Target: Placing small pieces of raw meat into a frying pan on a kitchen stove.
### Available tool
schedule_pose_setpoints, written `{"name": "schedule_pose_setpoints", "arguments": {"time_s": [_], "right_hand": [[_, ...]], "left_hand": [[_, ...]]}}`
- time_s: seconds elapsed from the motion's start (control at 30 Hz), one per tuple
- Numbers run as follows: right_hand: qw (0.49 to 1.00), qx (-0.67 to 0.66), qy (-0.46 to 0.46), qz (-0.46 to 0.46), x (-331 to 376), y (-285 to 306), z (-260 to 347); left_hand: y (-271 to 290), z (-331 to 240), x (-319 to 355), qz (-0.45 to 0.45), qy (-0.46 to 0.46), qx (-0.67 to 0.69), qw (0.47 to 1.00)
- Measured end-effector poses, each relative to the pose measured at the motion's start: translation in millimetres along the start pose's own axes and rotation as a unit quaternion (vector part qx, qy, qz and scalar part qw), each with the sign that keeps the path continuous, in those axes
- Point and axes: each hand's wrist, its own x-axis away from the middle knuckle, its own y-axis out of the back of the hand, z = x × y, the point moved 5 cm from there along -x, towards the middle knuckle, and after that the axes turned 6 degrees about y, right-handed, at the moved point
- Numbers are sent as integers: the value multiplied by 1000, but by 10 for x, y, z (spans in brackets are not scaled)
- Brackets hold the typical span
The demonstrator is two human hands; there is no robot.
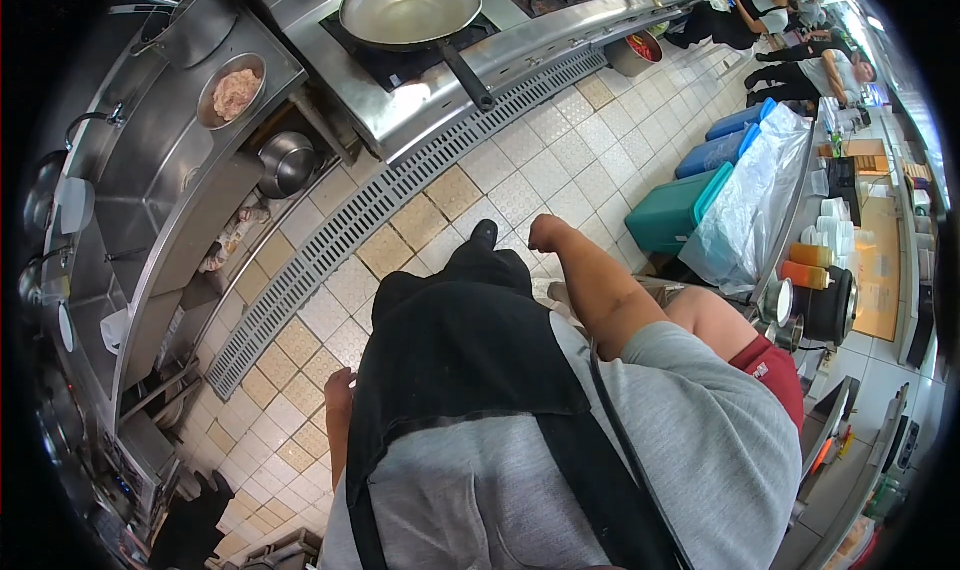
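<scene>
My right arm reaches forward over the tiled floor, and my right hand (546,232) is curled into a loose fist with nothing visible in it. Low at my left side hangs my left hand (340,385), partly seen past my black apron (470,340); its fingers look loosely bent and apart, holding nothing that shows. Neither hand touches any kitchen thing. Ahead of me, a large frying pan (410,8) rests on the stove, its handle pointing toward the aisle. A metal bowl of pale raw meat (236,94) stands on the steel counter to the left.
A slotted floor drain (330,235) curves along the stove. On the right are a teal bin (680,208), blue bins (715,152) and clear plastic sheeting (750,200). A person in dark red clothing (775,375) is close at my right; other people stand farther off. A pot (634,54) sits on the floor.
</scene>
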Motion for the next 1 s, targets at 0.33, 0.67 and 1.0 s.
{"name": "schedule_pose_setpoints", "arguments": {"time_s": [0.33, 0.67, 1.0], "right_hand": [[996, 32, -11, -80, -71, 102, -41], [998, 8, -30, -63, -191, -49, -139], [999, 15, -28, -39, 36, 139, 33]], "left_hand": [[18, 87, -110, 0, -37, -23, 999], [-28, -108, -1, 8, -6, -9, 1000], [-52, -117, 32, -14, -14, -93, 995]]}}
